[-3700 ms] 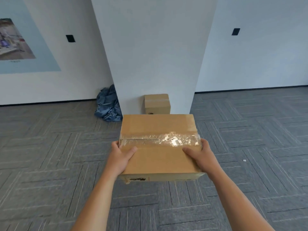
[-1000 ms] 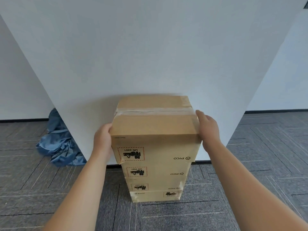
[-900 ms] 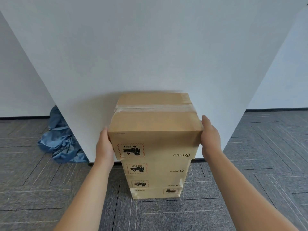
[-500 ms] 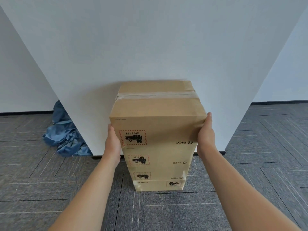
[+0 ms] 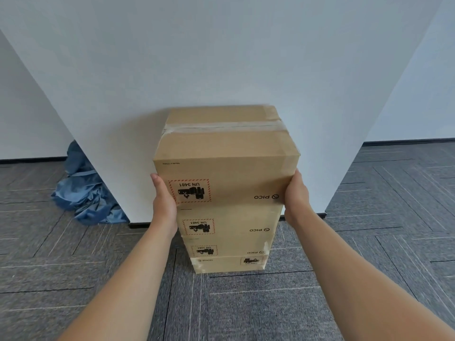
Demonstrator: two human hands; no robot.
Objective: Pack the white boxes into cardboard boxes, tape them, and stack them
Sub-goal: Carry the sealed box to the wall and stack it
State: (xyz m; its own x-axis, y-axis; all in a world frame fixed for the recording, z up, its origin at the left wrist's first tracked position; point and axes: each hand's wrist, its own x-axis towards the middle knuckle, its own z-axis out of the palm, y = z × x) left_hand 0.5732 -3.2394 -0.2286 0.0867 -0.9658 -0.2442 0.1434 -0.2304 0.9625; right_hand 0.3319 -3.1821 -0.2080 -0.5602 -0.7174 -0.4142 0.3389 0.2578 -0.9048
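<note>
A taped cardboard box [image 5: 226,148] sits on top of a stack of several cardboard boxes [image 5: 227,242] that stands on the floor against a white pillar. A clear tape strip crosses its top. My left hand [image 5: 163,203] lies flat against the top box's left side near its front corner. My right hand [image 5: 296,194] presses flat on its right side. The box is held between both palms. The front faces carry upside-down red-bordered labels and a printed logo.
The white pillar [image 5: 221,57] rises directly behind the stack. A crumpled blue cloth [image 5: 82,193] lies on the grey carpet floor [image 5: 73,279] to the left of the pillar's base. White walls run behind on both sides.
I carried the box to the pillar and set it on the stack. In the last second my hands slid back along its sides toward the front corners.
</note>
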